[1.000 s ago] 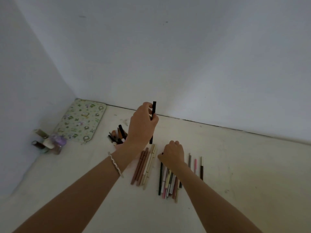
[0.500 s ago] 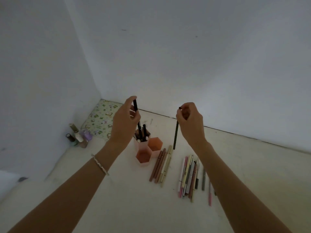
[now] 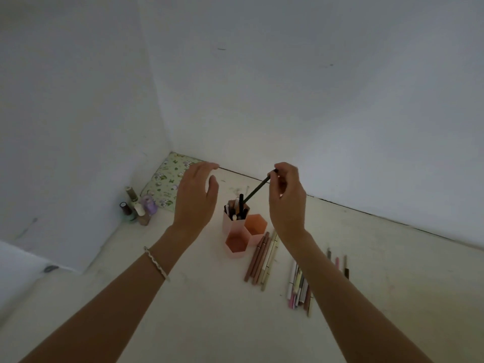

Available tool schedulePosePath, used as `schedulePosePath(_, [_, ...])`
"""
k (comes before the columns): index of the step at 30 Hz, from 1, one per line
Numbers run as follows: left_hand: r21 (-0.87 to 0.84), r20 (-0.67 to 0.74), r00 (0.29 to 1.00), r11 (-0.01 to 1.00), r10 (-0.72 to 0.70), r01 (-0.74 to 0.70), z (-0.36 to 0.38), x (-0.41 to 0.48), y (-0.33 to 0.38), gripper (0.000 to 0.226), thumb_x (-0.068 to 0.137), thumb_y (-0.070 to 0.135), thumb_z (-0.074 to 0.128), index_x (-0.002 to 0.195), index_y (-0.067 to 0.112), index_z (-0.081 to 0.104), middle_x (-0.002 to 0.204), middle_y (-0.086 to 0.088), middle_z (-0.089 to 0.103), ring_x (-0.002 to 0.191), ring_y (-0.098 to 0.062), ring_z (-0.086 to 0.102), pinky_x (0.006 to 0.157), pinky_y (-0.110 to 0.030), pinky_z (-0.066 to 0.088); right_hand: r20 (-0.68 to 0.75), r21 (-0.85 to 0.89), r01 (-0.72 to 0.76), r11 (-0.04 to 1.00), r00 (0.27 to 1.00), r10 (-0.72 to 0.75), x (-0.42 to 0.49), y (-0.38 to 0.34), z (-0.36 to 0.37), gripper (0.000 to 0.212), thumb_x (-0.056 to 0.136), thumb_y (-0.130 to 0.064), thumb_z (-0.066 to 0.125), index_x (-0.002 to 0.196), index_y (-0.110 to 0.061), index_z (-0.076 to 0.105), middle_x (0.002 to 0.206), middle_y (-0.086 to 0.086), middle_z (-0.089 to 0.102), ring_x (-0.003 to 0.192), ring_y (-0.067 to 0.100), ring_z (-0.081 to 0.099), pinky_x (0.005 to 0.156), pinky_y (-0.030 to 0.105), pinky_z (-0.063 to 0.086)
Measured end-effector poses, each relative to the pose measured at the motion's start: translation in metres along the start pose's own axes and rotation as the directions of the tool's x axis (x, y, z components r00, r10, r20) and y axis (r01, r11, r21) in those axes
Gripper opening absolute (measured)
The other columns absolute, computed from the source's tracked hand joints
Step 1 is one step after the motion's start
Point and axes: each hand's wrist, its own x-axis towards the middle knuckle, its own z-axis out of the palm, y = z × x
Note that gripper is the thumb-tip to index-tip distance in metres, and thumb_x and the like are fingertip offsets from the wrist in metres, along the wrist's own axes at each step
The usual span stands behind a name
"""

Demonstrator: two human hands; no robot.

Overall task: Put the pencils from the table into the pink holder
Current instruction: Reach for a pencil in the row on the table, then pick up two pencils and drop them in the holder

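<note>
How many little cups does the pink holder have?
3. The back cup holds pencils. The right cup and the front cup, nearest the camera, both look empty. None seems hidden.

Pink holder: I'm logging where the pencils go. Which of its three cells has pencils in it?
The far cell, nearest the left hand: dark pencils stand upright in it, while the other two show only bare insides.
</note>
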Motion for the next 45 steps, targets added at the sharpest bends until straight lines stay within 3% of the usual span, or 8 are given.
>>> schedulePosePath(6, [-0.126,0.023,0.999,0.991,-0.034,0.037,0.003,0.004,0.034,0.027,0.091,0.005,0.047,0.113,0.013,0.062,0.111,0.004,0.059,0.091,-0.004,0.055,0.077,-0.012,0.044,0.325,-0.214,0.16,0.964,0.942,-0.085,-0.035,0.022,0.012,0.019,0.094,-0.009,0.055,0.11,-0.009,0.066,0.105,0.003,0.067,0.093,0.016,0.061,0.083,0.027,0.052])
schedulePosePath(11, [-0.176,0.163,0.985,0.984,0.056,-0.027,0.034,-0.022,0.091,0.016,0.089,0.007,0.051,0.1,0.016,0.056,0.095,0.008,0.056,0.074,-0.003,0.054,0.064,-0.012,0.046,0.075,-0.173,-0.13,0.976,0.987,0.144,-0.031,0.039,-0.025,0.035,0.089,0.001,0.052,0.119,-0.014,0.061,0.103,-0.004,0.066,0.082,0.005,0.059,0.074,0.013,0.045])
schedulePosePath(17, [0.354,0.691,0.717,0.909,-0.095,-0.221,0.112,-0.082,0.107,0.014,0.096,0.02,0.049,0.108,0.013,0.054,0.1,0.0,0.059,0.083,-0.014,0.062,0.062,-0.022,0.038,-0.034,-0.187,-0.338,0.922,0.941,0.338,-0.032,0.075,-0.083,0.035,0.086,0.003,0.049,0.109,-0.019,0.063,0.092,-0.009,0.066,0.065,-0.002,0.052,0.065,0.015,0.041])
schedulePosePath(22, [0.534,0.743,0.613,0.79,-0.268,-0.303,0.138,-0.103,0.09,0.021,0.095,0.015,0.052,0.113,0.011,0.061,0.112,-0.007,0.064,0.101,-0.023,0.063,0.071,-0.029,0.043,-0.037,-0.188,-0.409,0.893,0.912,0.409,-0.048,0.104,-0.114,0.031,0.088,0.001,0.048,0.102,-0.022,0.065,0.086,-0.012,0.067,0.063,-0.003,0.053,0.064,0.015,0.04])
schedulePosePath(24, [0.537,0.762,0.604,0.748,-0.233,-0.389,0.148,-0.112,0.083,0.025,0.097,0.006,0.045,0.118,0.008,0.058,0.122,-0.009,0.061,0.11,-0.022,0.06,0.084,-0.029,0.048,-0.035,-0.197,-0.415,0.888,0.908,0.417,-0.053,0.111,-0.121,0.03,0.089,0.0,0.048,0.101,-0.02,0.066,0.084,-0.012,0.067,0.064,-0.002,0.054,0.065,0.015,0.04])
schedulePosePath(27, [0.539,0.757,0.623,0.726,-0.195,-0.427,0.157,-0.115,0.08,0.028,0.096,0.0,0.045,0.117,0.012,0.059,0.119,-0.004,0.063,0.109,-0.017,0.062,0.078,-0.025,0.048,-0.018,-0.199,-0.43,0.881,0.9,0.435,-0.059,0.12,-0.126,0.028,0.09,0.0,0.048,0.101,-0.018,0.066,0.085,-0.01,0.066,0.065,-0.002,0.053,0.066,0.016,0.041])
schedulePosePath(41, [0.604,0.655,0.689,0.763,-0.31,-0.231,0.179,-0.117,0.091,0.024,0.098,-0.001,0.04,0.119,0.006,0.052,0.115,-0.01,0.06,0.102,-0.017,0.061,0.08,-0.025,0.053,0.082,-0.167,-0.452,0.876,0.879,0.47,-0.06,0.137,-0.117,0.026,0.093,-0.004,0.047,0.101,-0.02,0.065,0.084,-0.009,0.067,0.069,0.004,0.059,0.067,0.022,0.048])
schedulePosePath(45, [0.583,0.645,0.699,0.79,-0.31,-0.188,0.186,-0.123,0.093,0.023,0.098,0.003,0.046,0.12,0.004,0.054,0.126,-0.012,0.057,0.116,-0.02,0.056,0.095,-0.027,0.049,0.089,-0.169,-0.444,0.88,0.882,0.462,-0.058,0.139,-0.12,0.024,0.094,-0.005,0.048,0.1,-0.019,0.066,0.083,-0.009,0.068,0.06,-0.001,0.054,0.063,0.018,0.044])
